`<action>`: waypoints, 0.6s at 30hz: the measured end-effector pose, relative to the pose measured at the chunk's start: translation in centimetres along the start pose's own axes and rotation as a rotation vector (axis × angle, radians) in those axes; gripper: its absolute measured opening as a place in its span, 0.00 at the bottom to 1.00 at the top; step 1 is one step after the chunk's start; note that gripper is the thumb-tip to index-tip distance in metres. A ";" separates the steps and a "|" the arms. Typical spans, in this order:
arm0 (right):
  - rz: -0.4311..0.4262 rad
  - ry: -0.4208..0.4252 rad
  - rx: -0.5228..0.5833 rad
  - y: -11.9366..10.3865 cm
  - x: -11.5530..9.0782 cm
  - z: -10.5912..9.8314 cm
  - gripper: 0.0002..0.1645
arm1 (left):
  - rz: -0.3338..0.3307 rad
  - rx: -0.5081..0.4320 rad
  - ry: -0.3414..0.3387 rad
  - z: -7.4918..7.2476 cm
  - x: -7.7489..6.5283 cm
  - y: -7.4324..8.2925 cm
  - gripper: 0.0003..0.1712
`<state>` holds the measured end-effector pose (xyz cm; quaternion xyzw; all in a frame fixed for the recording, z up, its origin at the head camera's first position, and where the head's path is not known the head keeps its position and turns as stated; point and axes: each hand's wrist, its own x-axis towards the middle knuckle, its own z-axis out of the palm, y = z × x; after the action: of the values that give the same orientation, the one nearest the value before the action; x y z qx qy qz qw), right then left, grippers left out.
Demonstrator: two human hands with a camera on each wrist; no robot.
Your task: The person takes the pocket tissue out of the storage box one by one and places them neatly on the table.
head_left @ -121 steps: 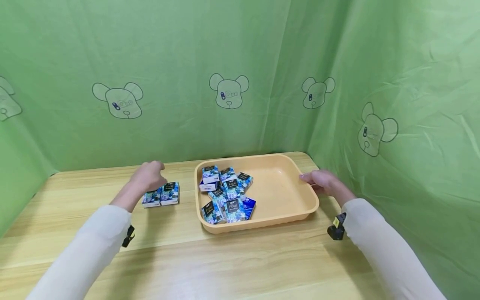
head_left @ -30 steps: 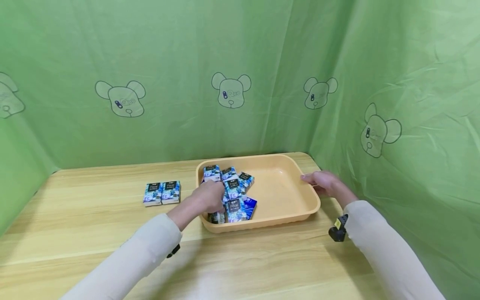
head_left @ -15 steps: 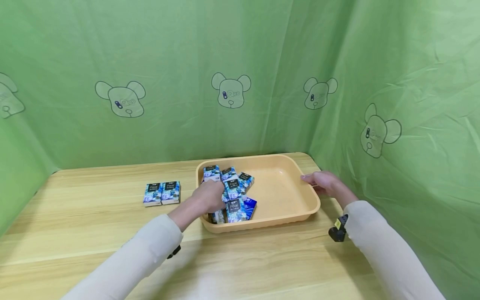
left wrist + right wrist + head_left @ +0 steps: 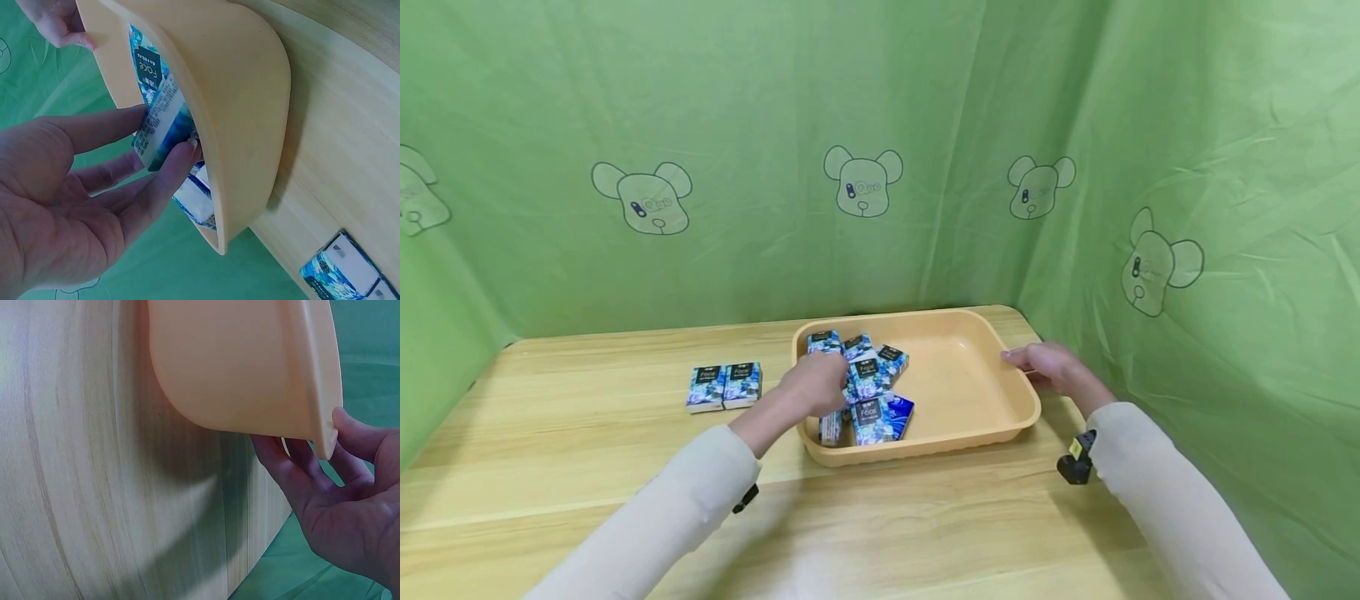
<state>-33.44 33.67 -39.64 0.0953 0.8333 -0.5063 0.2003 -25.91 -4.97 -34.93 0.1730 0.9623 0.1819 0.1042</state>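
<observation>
Pinching a pack (image 4: 164, 119) inside the tray's left end

From where I stand, the person's left hand (image 4: 815, 383) reaches over the left side of the tray (image 4: 958, 387) and holds one small pack by its edges, fingertips pressing from opposite sides. The pack is tilted, its barcode turned toward the wrist, and it sits within the tray, below the rim. The remaining fingers of that hand are bent and slightly apart – I can't tell whether any of them touches something.

The right hand (image 4: 1047, 365) grips the tray's right end, thumb against the rim and the other fingers curled beneath it.

Other packs (image 4: 868, 379) lie in a loose heap on the tray's left half, some overlapping, mostly blue and floral with dark labels. A plain deep-blue one (image 4: 901, 413) is partly covered at the near right of the heap.

Well to the left of the tray, two more packs (image 4: 742, 382) lie flat, side by side, on the wooden table (image 4: 917, 517). Behind everything hangs a green curtain (image 4: 760, 92) printed with bear heads (image 4: 862, 187) – and pale sleeves (image 4: 677, 492) cover both forearms.
</observation>
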 end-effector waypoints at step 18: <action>0.017 0.019 0.002 -0.2 -0.2 0.1 0.34 | 0.015 0.010 0.005 0.4 -0.1 -0.6 0.18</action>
<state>-33.30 33.46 -39.44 0.1071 0.8337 -0.5047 0.1966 -25.93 -5.38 -35.51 0.1804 0.9622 0.1784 0.0993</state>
